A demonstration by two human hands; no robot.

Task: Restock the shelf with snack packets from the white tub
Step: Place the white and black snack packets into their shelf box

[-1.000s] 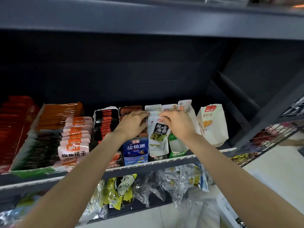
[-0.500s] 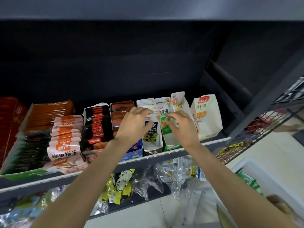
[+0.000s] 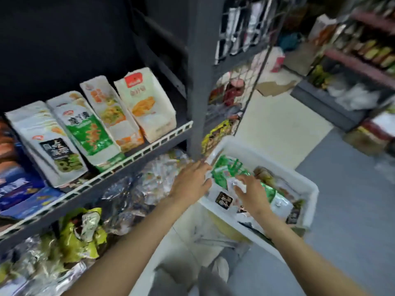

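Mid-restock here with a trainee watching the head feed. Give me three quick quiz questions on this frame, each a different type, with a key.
1. True or false: both hands are over the white tub, not at the shelf.
2. Multiple choice: which packets lie just beyond the right hand in the tub? A) green packets B) blue boxes C) red tins
3. Fill in: the left hand reaches in at the tub's ___ edge, the side nearest the shelf.

Key: 1 true; 2 A; 3 left. The frame is blurred, so whether either hand already grips a packet cannot be told.
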